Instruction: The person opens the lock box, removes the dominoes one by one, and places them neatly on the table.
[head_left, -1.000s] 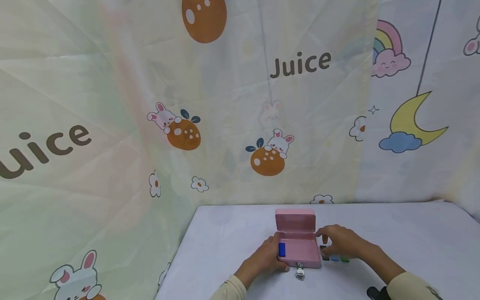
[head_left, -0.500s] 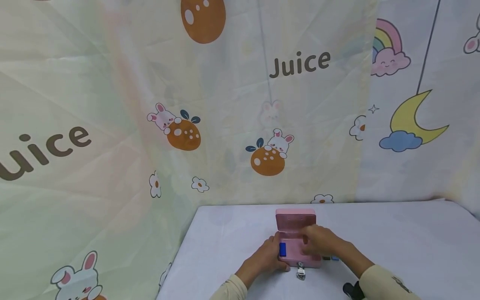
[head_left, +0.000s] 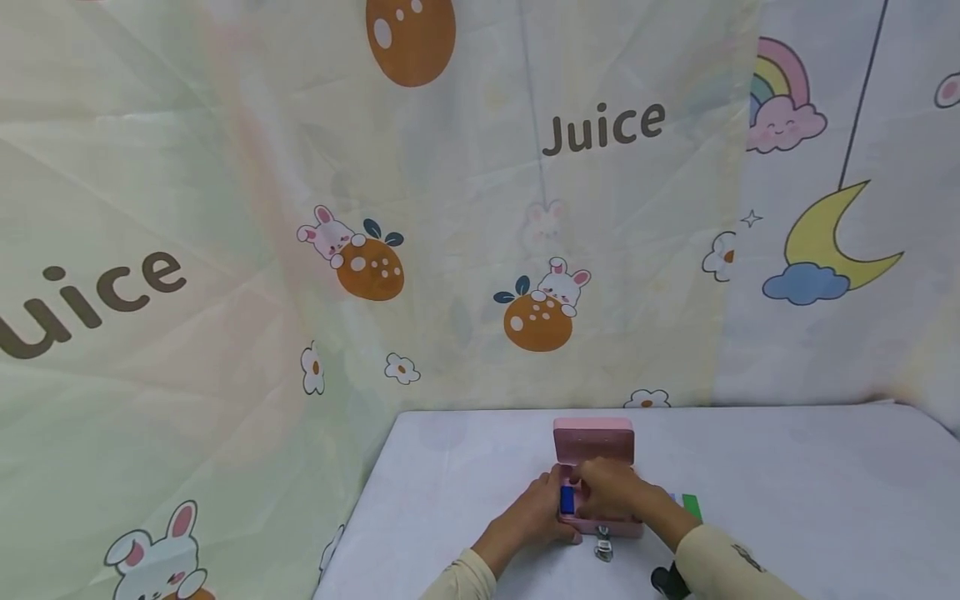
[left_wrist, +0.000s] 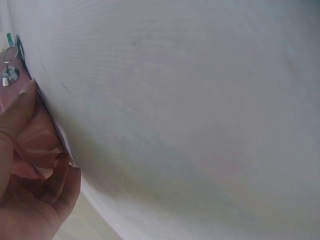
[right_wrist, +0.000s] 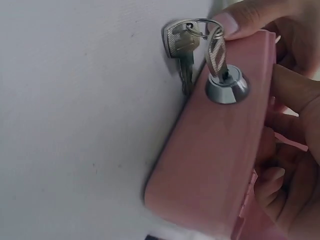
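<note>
A pink metal lock box (head_left: 594, 442) stands with its lid raised on the white table. My left hand (head_left: 534, 510) grips its left side, the thumb along the front wall. Inside, at the left, lies a small blue block (head_left: 567, 500). My right hand (head_left: 609, 488) reaches into the box beside the block, fingers bent down; whatever lies between its fingertips is hidden. In the right wrist view the lock (right_wrist: 227, 91) on the front wall has a key in it, and a second key (right_wrist: 181, 42) hangs from the ring.
To the right of the box, partly behind the right forearm, lie a green piece (head_left: 692, 505) and a sliver of light blue. A black object (head_left: 669, 582) shows under the right sleeve. A printed cloth (head_left: 450, 250) hangs behind the white table (head_left: 795, 475).
My right hand has moved left from the small pieces beside the box, over the right wall and into the box next to the blue block. My left hand stays on the box.
</note>
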